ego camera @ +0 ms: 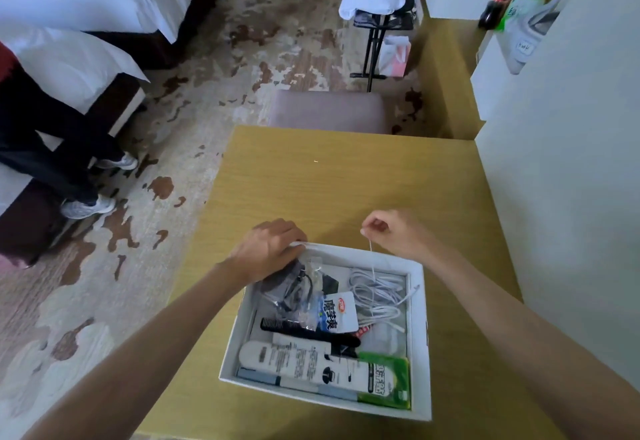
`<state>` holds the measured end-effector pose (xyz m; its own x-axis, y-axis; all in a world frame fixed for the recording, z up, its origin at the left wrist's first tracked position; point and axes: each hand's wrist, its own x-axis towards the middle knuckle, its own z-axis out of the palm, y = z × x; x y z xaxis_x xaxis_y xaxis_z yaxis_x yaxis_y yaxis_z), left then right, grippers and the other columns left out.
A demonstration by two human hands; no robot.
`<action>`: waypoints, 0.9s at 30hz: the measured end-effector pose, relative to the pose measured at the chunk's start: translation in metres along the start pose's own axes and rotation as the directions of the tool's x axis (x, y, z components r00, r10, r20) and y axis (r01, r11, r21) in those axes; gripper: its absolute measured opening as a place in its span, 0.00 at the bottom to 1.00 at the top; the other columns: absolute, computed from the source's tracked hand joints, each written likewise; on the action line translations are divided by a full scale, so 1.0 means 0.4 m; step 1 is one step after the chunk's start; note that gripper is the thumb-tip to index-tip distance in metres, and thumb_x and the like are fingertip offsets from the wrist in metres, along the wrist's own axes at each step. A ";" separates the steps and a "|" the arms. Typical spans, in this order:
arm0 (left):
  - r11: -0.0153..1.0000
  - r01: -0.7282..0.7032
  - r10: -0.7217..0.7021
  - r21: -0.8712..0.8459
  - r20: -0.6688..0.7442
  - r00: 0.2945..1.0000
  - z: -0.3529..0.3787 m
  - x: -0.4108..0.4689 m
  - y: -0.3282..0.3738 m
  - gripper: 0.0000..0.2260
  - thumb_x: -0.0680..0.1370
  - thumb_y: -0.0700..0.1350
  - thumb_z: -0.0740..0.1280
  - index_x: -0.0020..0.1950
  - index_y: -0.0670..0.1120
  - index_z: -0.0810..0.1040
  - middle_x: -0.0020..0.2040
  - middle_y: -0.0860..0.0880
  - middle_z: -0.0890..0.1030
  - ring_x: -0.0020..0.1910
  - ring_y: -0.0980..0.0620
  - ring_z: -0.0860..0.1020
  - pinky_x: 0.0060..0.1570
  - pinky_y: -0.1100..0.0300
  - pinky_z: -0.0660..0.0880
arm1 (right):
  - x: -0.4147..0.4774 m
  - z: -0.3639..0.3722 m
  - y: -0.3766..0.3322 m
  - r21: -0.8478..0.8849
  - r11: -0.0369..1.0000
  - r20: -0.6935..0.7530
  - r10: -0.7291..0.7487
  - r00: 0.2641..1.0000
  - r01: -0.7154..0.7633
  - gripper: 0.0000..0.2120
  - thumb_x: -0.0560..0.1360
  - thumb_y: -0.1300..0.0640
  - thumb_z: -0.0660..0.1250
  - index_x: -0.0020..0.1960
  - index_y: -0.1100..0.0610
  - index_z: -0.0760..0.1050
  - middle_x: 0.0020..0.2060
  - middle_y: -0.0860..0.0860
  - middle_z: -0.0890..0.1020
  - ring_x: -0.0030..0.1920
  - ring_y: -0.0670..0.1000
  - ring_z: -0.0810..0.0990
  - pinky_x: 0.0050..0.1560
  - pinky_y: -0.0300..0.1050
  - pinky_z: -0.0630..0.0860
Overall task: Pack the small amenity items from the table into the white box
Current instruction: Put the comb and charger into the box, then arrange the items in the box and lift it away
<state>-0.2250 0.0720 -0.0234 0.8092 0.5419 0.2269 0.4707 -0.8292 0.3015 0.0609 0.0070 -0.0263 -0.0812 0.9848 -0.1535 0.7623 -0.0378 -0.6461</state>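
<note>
On table (311, 180), left hand (268, 249) grips box (417, 335) rim, hiding contents; right hand (391, 231) pinches cable (375, 292)

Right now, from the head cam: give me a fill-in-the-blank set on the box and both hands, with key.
1. The right hand pinches one end of the white ____, whose coil lies in the white box.
2. The left hand rests on the box's far ____ corner.
3. The black ____ lies across the white tube.
4. The packet in the box's near right corner is ____.

Missing words: cable; left; comb; green
</note>
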 end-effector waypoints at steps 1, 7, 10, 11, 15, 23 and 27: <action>1.000 -0.028 0.028 -0.015 0.026 0.999 0.006 0.006 -0.018 0.07 0.77 0.45 0.67 0.48 0.42 0.81 0.43 0.48 0.83 0.41 0.49 0.80 0.40 0.57 0.78 | 0.023 0.009 0.012 -0.022 0.999 0.050 0.029 0.998 -0.028 0.07 0.77 0.50 0.66 0.51 0.51 0.79 0.42 0.44 0.82 0.39 0.46 0.82 0.41 0.41 0.82; 0.985 -0.016 0.039 -0.174 0.129 0.991 0.035 0.021 -0.087 0.09 0.78 0.49 0.66 0.47 0.44 0.82 0.41 0.50 0.82 0.40 0.50 0.79 0.35 0.59 0.76 | 0.155 0.068 0.049 -0.096 0.987 0.317 0.152 0.936 -0.127 0.04 0.77 0.53 0.66 0.51 0.49 0.76 0.45 0.45 0.80 0.41 0.42 0.78 0.38 0.37 0.75; 0.959 0.051 0.000 -0.277 0.183 0.983 0.046 0.023 -0.095 0.11 0.78 0.50 0.65 0.48 0.44 0.82 0.41 0.50 0.82 0.41 0.51 0.78 0.38 0.57 0.75 | 0.197 0.108 0.062 -0.208 0.969 0.436 0.217 0.874 -0.137 0.13 0.75 0.52 0.69 0.58 0.54 0.75 0.50 0.47 0.78 0.47 0.46 0.77 0.46 0.38 0.75; 0.947 0.087 -0.026 -0.309 0.196 0.980 0.048 0.022 -0.097 0.12 0.78 0.52 0.65 0.49 0.45 0.83 0.41 0.50 0.82 0.41 0.51 0.77 0.39 0.57 0.75 | 0.208 0.124 0.063 -0.262 0.958 0.469 0.232 0.852 -0.116 0.15 0.75 0.51 0.69 0.59 0.54 0.75 0.51 0.47 0.78 0.49 0.48 0.77 0.50 0.40 0.75; 0.894 0.198 -0.105 -0.401 0.244 0.964 0.047 0.026 -0.099 0.12 0.77 0.54 0.66 0.50 0.48 0.83 0.43 0.53 0.81 0.42 0.55 0.78 0.41 0.57 0.76 | 0.242 0.182 0.053 -0.345 0.938 0.542 0.176 0.822 0.026 0.08 0.75 0.52 0.66 0.50 0.56 0.76 0.46 0.49 0.78 0.46 0.51 0.76 0.42 0.40 0.72; 0.884 0.220 -0.112 -0.414 0.269 0.957 0.042 0.027 -0.088 0.12 0.78 0.52 0.65 0.50 0.44 0.83 0.43 0.52 0.81 0.43 0.54 0.78 0.42 0.60 0.76 | 0.247 0.127 0.075 -0.451 0.892 0.468 0.268 0.842 -0.033 0.04 0.77 0.53 0.64 0.47 0.53 0.74 0.44 0.50 0.78 0.43 0.51 0.77 0.45 0.48 0.77; 0.881 0.229 -0.159 -0.413 0.197 0.967 0.049 0.026 -0.078 0.08 0.77 0.47 0.68 0.48 0.44 0.84 0.41 0.52 0.81 0.43 0.54 0.77 0.44 0.57 0.75 | 0.194 0.031 0.074 -0.044 0.980 0.140 0.197 0.970 -0.193 0.04 0.78 0.56 0.65 0.47 0.53 0.78 0.37 0.45 0.83 0.30 0.47 0.76 0.29 0.39 0.71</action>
<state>-0.2244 0.1006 -0.0486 0.7769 0.6295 -0.0107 0.4551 -0.5499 0.7004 0.0692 0.0801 -0.0665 -0.0188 0.9243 -0.3812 0.7909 -0.2195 -0.5712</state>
